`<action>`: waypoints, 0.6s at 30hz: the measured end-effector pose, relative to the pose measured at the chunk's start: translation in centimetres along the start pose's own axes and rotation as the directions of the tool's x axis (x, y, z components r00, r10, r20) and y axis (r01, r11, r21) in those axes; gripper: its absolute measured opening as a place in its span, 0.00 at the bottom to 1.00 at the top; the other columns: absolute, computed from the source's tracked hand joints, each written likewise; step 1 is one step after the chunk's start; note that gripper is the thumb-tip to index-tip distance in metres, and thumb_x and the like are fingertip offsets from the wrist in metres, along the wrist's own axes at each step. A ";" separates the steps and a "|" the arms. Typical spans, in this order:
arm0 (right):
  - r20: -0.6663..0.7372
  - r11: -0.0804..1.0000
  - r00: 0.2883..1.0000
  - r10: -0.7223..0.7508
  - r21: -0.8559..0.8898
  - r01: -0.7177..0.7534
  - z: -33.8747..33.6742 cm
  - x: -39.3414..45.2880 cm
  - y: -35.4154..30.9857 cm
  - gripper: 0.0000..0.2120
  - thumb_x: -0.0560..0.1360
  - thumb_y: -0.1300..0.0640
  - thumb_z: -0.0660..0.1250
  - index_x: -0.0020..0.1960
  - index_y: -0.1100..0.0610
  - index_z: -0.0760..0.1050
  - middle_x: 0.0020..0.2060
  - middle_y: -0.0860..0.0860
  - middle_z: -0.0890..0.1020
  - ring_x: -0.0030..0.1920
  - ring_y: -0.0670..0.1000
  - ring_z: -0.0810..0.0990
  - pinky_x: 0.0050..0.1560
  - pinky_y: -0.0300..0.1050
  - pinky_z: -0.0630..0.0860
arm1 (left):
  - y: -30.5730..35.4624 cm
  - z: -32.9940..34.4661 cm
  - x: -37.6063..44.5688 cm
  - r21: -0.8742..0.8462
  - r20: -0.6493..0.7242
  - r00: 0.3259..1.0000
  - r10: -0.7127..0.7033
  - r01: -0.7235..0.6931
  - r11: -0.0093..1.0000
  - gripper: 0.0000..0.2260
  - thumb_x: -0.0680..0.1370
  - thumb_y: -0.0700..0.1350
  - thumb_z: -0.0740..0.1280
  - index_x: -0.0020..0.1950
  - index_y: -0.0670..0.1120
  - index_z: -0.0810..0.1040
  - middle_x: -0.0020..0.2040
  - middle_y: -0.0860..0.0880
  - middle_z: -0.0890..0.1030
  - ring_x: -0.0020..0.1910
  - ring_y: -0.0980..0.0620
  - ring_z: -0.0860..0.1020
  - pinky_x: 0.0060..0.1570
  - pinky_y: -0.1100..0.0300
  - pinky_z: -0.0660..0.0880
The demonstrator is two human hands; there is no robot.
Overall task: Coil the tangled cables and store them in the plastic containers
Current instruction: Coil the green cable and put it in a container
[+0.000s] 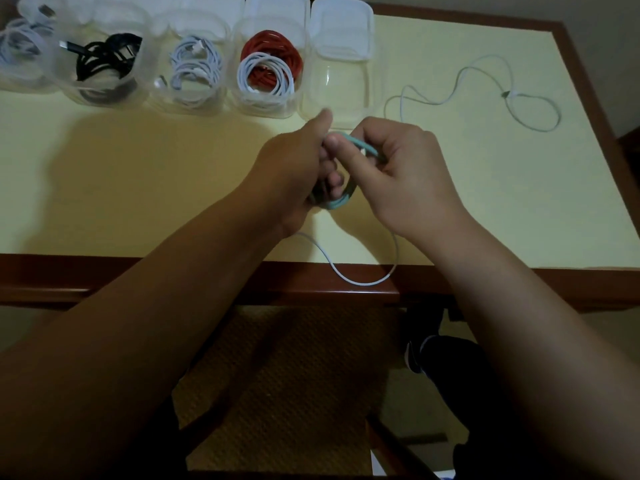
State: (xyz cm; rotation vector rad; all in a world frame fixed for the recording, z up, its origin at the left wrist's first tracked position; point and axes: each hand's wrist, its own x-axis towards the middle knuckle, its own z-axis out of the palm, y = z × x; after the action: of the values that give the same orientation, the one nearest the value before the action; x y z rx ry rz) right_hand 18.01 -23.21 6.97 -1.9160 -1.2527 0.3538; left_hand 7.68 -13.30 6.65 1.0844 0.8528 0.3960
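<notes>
Coiling: both hands work 1 teal cable into a small coil held just above the desk.
Left hand: the left hand has its fingers curled through the coil, clamped on the loops; the thumb points away toward the containers.
Right hand: the right hand pinches the upper arc of the teal cable between thumb and forefinger, fingers together on it.
Tail: a white length hangs below the fingers and loops over the near desk edge; I cannot tell whether it belongs to the teal cable.
Loose cable: 1 white cable lies uncoiled to the right of the fingers, well apart from them.
Empty container: a clear container stands just beyond the fingers, nothing visible in it, its lid propped behind.
Filled containers: beyond and to the left of the fingers, 1 container holds red and white coils, the next a white coil, the next a black cable; a further 1 sits at the far left, blurred.
Handling: the cable looks light, soft and springy, so the loops will probably spread if released; it does not look fragile.
Hold: best gripped across all loops at 1 side, with the free end tucked, not by a single strand.
Stage: winding looks nearly finished; the drop into the container is not yet done.
</notes>
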 end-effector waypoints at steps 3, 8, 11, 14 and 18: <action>0.238 0.994 0.969 0.065 -0.097 -0.043 -0.9 0.5 0.1 0.22 0.84 0.41 0.63 0.41 0.57 0.79 0.22 0.44 0.71 0.27 0.44 0.69 0.31 0.37 0.62 | -0.1 -1.1 0.1 0.114 -0.056 0.998 0.001 0.006 0.994 0.21 0.84 0.52 0.63 0.33 0.48 0.67 0.22 0.52 0.65 0.21 0.54 0.65 0.27 0.62 0.63; 0.267 0.996 0.962 0.060 0.046 -0.074 -4.1 1.8 0.7 0.16 0.78 0.57 0.61 0.32 0.60 0.67 0.26 0.49 0.64 0.29 0.47 0.61 0.33 0.44 0.59 | 0.1 -1.5 0.2 0.302 -0.022 1.000 -0.016 0.021 0.953 0.22 0.84 0.53 0.62 0.32 0.49 0.64 0.24 0.54 0.63 0.22 0.55 0.63 0.26 0.62 0.60; 0.284 0.989 0.955 0.085 0.093 -0.116 -3.8 1.9 1.2 0.15 0.80 0.60 0.60 0.35 0.54 0.74 0.26 0.43 0.69 0.29 0.43 0.66 0.33 0.41 0.64 | 0.1 -2.1 0.2 0.159 0.044 0.997 -0.061 0.053 0.986 0.22 0.85 0.51 0.62 0.33 0.50 0.61 0.24 0.53 0.60 0.22 0.55 0.61 0.24 0.63 0.58; 0.426 0.999 0.904 0.036 -0.023 -0.029 -3.6 1.3 2.0 0.12 0.85 0.54 0.63 0.48 0.46 0.82 0.40 0.41 0.76 0.42 0.45 0.76 0.46 0.41 0.74 | 0.5 -3.5 0.7 0.028 0.100 0.989 -0.109 0.106 0.994 0.21 0.84 0.51 0.64 0.34 0.49 0.60 0.25 0.53 0.59 0.22 0.54 0.63 0.25 0.63 0.61; 0.442 0.973 0.897 0.031 -0.218 0.074 -4.6 1.1 2.8 0.07 0.83 0.49 0.67 0.52 0.45 0.84 0.46 0.48 0.78 0.48 0.49 0.77 0.51 0.46 0.75 | 0.3 -4.0 1.2 0.030 0.160 0.985 -0.063 0.059 0.998 0.19 0.83 0.52 0.65 0.34 0.47 0.69 0.29 0.49 0.66 0.28 0.53 0.69 0.33 0.60 0.71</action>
State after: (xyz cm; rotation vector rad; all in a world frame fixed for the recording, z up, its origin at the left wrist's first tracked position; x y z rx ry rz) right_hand 23.12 -24.95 8.04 -2.0848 -1.6714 0.6915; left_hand 5.36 -9.95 5.66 1.0955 0.7469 0.2433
